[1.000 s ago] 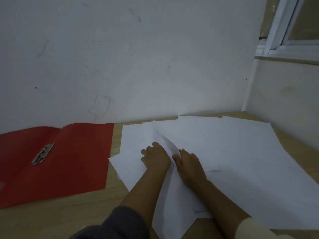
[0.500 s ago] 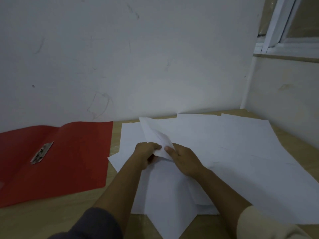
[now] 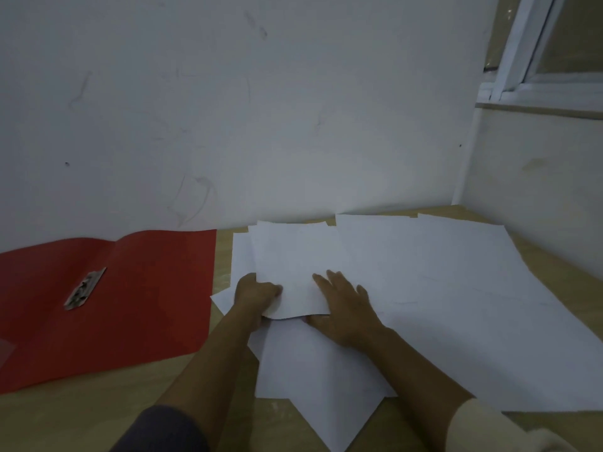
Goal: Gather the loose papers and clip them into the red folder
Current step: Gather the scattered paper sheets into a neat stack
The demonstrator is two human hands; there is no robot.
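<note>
Several loose white papers (image 3: 440, 288) lie scattered over the right half of the wooden table (image 3: 81, 415). The red folder (image 3: 146, 305) lies open and flat on the left, with its metal clip (image 3: 85, 288) on the left leaf. My left hand (image 3: 256, 293) pinches the near left edge of one sheet (image 3: 290, 265), which now lies nearly flat on the pile. My right hand (image 3: 342, 305) rests beside it, fingers spread on top of the sheet and thumb under its near edge.
A white wall rises right behind the table. A second wall and a window frame (image 3: 522, 53) close off the right side. Bare wood shows along the near edge and in a strip between folder and papers.
Both hands lifted a sheet from the pile, turned it over and laid it down flatter and farther back. My right hand went from pinching it to resting spread on it.
</note>
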